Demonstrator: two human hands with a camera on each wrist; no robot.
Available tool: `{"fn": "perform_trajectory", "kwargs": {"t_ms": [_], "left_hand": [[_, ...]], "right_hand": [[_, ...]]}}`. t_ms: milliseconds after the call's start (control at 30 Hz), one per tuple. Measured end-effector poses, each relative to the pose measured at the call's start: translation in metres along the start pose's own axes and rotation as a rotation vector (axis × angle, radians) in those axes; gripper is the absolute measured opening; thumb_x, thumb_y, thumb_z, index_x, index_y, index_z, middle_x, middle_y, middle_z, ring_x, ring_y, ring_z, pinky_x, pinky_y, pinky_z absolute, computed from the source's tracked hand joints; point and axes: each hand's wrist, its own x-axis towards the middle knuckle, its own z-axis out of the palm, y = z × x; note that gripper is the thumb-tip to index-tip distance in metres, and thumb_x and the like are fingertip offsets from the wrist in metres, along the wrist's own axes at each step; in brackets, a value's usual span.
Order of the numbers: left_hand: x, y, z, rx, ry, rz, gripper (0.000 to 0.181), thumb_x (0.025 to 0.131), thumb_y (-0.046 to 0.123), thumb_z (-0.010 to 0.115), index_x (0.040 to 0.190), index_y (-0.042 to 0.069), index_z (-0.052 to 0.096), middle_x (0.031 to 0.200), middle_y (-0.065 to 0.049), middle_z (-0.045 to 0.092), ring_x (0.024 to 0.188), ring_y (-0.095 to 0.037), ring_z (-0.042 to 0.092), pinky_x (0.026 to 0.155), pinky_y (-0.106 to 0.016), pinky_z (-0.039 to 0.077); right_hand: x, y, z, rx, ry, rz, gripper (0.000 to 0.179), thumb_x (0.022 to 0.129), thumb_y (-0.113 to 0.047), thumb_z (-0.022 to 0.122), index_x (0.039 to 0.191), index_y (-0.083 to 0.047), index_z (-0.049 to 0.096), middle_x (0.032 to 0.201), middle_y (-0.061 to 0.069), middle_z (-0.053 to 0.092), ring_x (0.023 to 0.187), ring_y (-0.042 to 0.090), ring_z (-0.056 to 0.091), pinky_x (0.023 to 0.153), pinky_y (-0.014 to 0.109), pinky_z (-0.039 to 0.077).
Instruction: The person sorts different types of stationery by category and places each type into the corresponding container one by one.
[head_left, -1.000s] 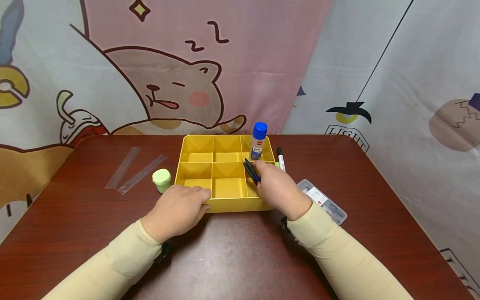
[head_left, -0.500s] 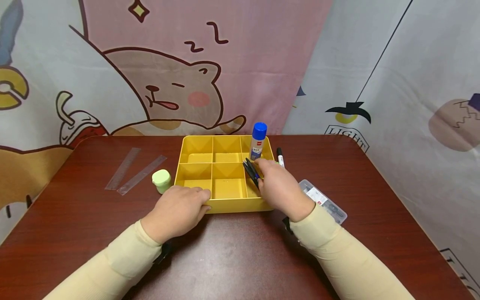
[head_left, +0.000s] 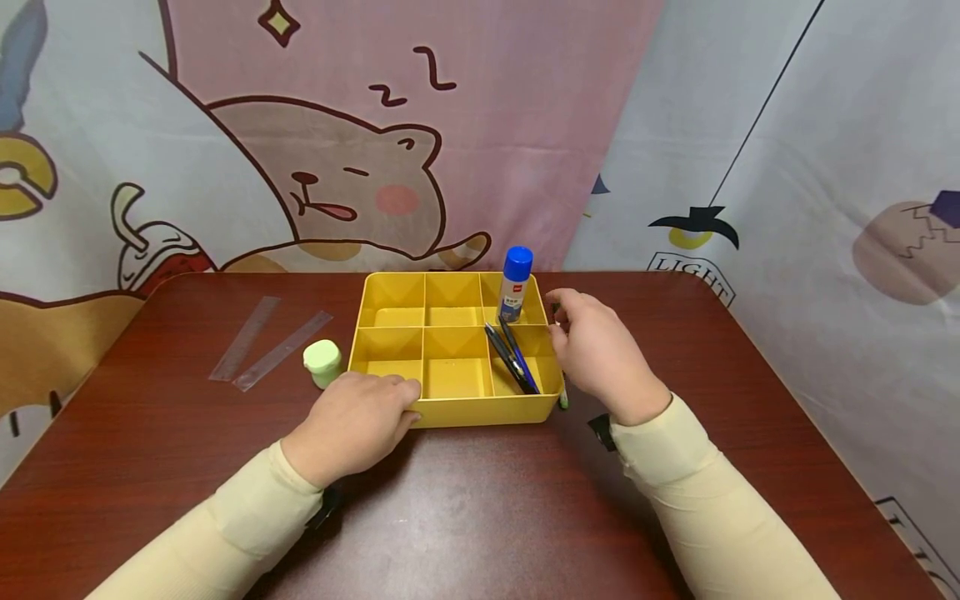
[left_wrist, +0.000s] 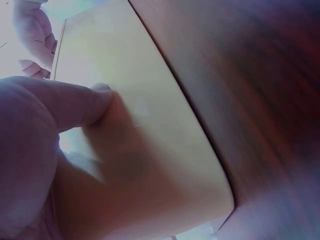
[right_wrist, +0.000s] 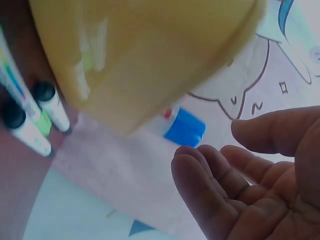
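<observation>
A yellow divided tray (head_left: 480, 411) has my left hand (head_left: 352, 425) on its front wall, thumb (left_wrist: 75, 102) against the outer face and fingers over the rim. Black and blue pens (head_left: 510, 360) lean together in the front right compartment. Upright in the back right one is a glue stick (head_left: 514, 287) with a blue cap. My right hand (head_left: 600, 354) is just outside the tray's right wall, fingers loosely bent and holding nothing. Below it in the right wrist view lie black-capped white markers (right_wrist: 54, 110) and a white pen with a green end (right_wrist: 42, 124).
Two clear rulers (head_left: 246, 337) lie on the dark wooden table (head_left: 450, 517) at the left. A small light-green lidded tub (head_left: 324, 363) stands beside the tray's left wall. A printed cloth (head_left: 510, 125) hangs behind the table.
My right hand has let go of the pens, leaving them in the front right compartment, and moved right, out past the tray wall. It now hides the clear plastic case. The left hand stays put.
</observation>
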Motion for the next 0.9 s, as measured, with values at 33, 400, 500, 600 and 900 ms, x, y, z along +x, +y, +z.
{"fn": "perform_trajectory", "kwargs": {"t_ms": [33, 400, 500, 600, 900], "left_hand": [[0.0, 0.0, 0.0, 0.0, 0.001, 0.0, 0.037, 0.081, 0.026, 0.088, 0.076, 0.017, 0.052, 0.064, 0.005, 0.054, 0.053, -0.019, 0.056, 0.05, -0.034, 0.04], [0.0, -0.001, 0.001, 0.0, 0.004, 0.004, 0.037, 0.08, 0.026, 0.088, 0.076, 0.017, 0.052, 0.064, 0.005, 0.054, 0.054, -0.018, 0.056, 0.05, -0.034, 0.039], [0.0, -0.001, 0.001, 0.0, 0.004, 0.003, 0.037, 0.08, 0.026, 0.088, 0.075, 0.017, 0.052, 0.064, 0.005, 0.054, 0.054, -0.018, 0.056, 0.05, -0.034, 0.039], [0.0, -0.001, 0.001, -0.001, 0.002, 0.003, 0.037, 0.08, 0.026, 0.088, 0.075, 0.018, 0.052, 0.064, 0.005, 0.053, 0.054, -0.018, 0.056, 0.05, -0.034, 0.04], [0.0, 0.0, 0.001, -0.003, -0.006, 0.003, 0.037, 0.081, 0.026, 0.088, 0.076, 0.017, 0.052, 0.064, 0.005, 0.052, 0.053, -0.018, 0.056, 0.05, -0.033, 0.039]], "right_hand": [[0.001, 0.002, -0.003, -0.007, 0.006, 0.0, 0.04, 0.103, -0.011, 0.06, 0.142, -0.001, 0.057, 0.118, 0.017, 0.067, 0.103, 0.032, 0.064, 0.093, 0.05, 0.057], [0.015, 0.018, -0.027, -0.067, -0.064, 0.067, 0.046, 0.105, -0.016, 0.056, 0.148, -0.001, 0.052, 0.143, 0.023, 0.061, 0.118, 0.037, 0.064, 0.105, 0.058, 0.052], [0.02, 0.023, -0.029, -0.09, -0.079, 0.061, 0.046, 0.104, -0.017, 0.055, 0.147, 0.0, 0.053, 0.144, 0.023, 0.061, 0.125, 0.04, 0.063, 0.109, 0.06, 0.049], [0.027, 0.027, -0.029, -0.112, -0.101, 0.059, 0.047, 0.104, -0.019, 0.054, 0.147, 0.0, 0.052, 0.145, 0.024, 0.06, 0.131, 0.041, 0.061, 0.111, 0.06, 0.046], [0.048, 0.038, -0.023, -0.147, -0.193, 0.095, 0.053, 0.106, -0.024, 0.054, 0.151, 0.001, 0.047, 0.149, 0.025, 0.057, 0.136, 0.044, 0.057, 0.115, 0.06, 0.043]]}}
